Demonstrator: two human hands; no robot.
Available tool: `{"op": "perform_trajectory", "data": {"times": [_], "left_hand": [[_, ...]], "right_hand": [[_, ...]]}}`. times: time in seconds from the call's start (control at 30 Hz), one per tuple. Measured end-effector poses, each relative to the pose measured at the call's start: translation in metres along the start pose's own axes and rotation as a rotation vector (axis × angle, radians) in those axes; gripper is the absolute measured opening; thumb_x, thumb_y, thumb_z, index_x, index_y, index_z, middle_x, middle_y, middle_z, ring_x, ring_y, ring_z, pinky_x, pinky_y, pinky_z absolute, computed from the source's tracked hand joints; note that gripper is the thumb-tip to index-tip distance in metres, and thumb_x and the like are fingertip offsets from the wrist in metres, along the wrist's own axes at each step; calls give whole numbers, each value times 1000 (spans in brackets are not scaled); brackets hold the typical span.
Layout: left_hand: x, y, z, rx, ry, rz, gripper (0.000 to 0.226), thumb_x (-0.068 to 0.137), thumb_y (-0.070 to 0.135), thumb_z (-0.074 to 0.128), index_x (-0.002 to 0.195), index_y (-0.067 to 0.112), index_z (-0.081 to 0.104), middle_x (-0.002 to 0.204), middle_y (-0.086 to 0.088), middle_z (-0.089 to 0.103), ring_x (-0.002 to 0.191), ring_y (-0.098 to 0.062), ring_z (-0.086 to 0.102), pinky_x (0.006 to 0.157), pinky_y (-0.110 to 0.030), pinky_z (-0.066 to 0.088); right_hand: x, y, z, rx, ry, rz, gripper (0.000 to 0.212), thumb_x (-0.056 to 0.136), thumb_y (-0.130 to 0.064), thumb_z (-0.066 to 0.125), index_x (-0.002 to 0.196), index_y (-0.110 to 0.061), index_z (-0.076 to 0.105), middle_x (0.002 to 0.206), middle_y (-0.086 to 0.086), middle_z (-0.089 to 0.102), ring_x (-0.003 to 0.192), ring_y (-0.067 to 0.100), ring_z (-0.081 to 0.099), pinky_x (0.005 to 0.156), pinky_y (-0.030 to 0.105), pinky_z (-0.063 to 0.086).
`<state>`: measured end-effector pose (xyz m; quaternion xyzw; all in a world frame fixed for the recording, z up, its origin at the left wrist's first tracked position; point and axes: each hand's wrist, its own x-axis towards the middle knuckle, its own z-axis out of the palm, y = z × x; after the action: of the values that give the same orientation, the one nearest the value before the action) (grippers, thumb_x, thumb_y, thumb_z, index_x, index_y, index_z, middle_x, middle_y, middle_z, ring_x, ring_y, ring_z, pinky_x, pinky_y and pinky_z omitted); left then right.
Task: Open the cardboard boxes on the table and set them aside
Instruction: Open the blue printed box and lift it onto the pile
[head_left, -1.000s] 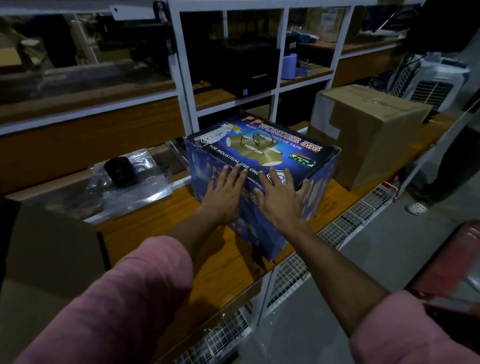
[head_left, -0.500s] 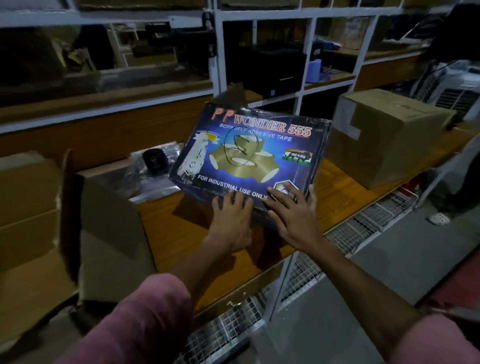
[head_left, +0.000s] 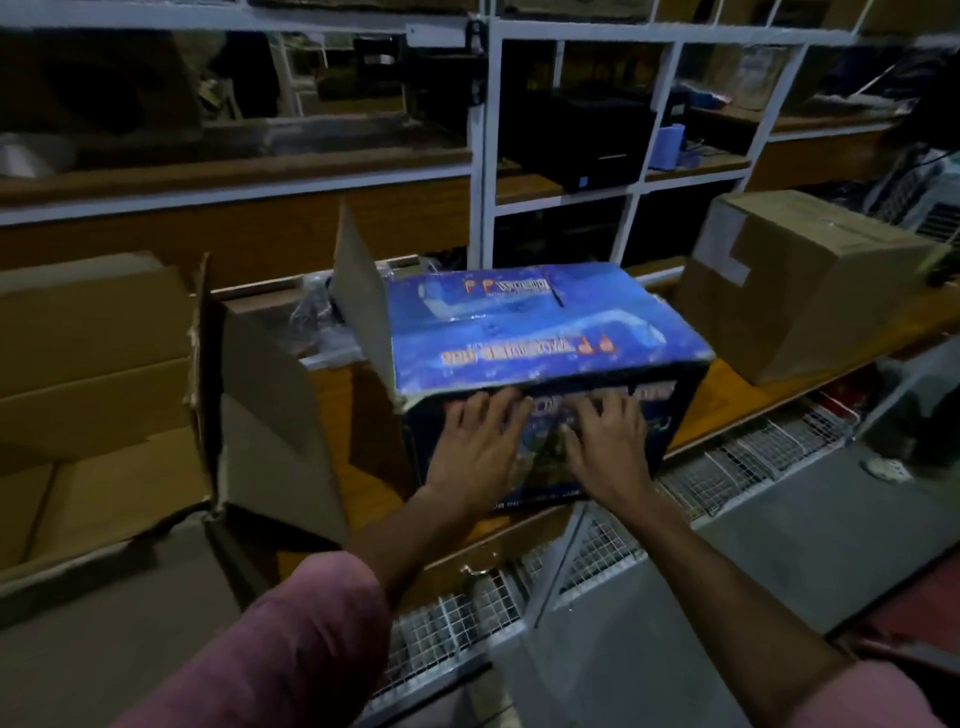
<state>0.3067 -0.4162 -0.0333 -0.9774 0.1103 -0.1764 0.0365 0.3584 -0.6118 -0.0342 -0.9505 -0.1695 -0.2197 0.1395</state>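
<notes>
Currently I log: left hand (head_left: 480, 449) and right hand (head_left: 608, 447), fingers spread, pressed flat on near face of blue printed cardboard box (head_left: 545, 327) on wooden table (head_left: 363, 483); grasping nothing.

Light: dim; bluish
Shelving (head_left: 488, 156): white metal frame; wooden boards
Floor (head_left: 779, 545): grey; bare
Desk (head_left: 363, 483): orange-brown wood

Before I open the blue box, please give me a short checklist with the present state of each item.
1. Both hands on box: left hand and right hand lie flat on the near side of the blue box. Ok.
2. Box resting on the table: ok.
3. Top flaps closed: ok.
4. Tape on seam: cannot tell.
5. Brown sealed box stands apart on the right: ok.
6. Open box on the left does not touch it: ok.
</notes>
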Motion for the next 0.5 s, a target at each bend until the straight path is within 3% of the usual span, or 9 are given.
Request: {"op": "perform_trajectory", "data": {"times": [0.17, 0.3, 0.4, 0.5], "left_hand": [[16, 25, -2, -12, 174, -171, 71, 77, 43, 68, 140, 19, 47, 145, -12, 36, 127, -35, 37, 99, -54, 37], [53, 22, -14, 36, 186, -202, 58, 88, 46, 51, 140, 19, 46, 151, -13, 40, 139, -38, 35, 108, -58, 29], [77, 15, -18, 15, 23, -292, 62, 94, 54, 26, 141, 18, 45, 155, -11, 39, 145, -38, 29, 112, -59, 24], [83, 10, -11, 15, -63, -322, 67, 96, 57, 17, 141, 18, 46, 150, -10, 46, 137, -37, 39, 108, -54, 33]], "right_hand": [[27, 6, -9, 107, 145, -145, 28, 93, -30, 60, 116, -14, 63, 118, 13, 53, 110, 33, 47, 96, 49, 40], [67, 20, -17, 192, 219, -178, 28, 96, -32, 55, 113, -13, 67, 117, 14, 58, 111, 33, 51, 93, 48, 40], [102, 25, -16, 203, 67, -170, 40, 98, -41, 46, 114, -12, 69, 119, 12, 61, 111, 34, 55, 95, 49, 40], [121, 31, -4, 108, -129, -211, 43, 102, -49, 38, 121, -21, 64, 125, 3, 59, 117, 26, 52, 100, 45, 35]]}}
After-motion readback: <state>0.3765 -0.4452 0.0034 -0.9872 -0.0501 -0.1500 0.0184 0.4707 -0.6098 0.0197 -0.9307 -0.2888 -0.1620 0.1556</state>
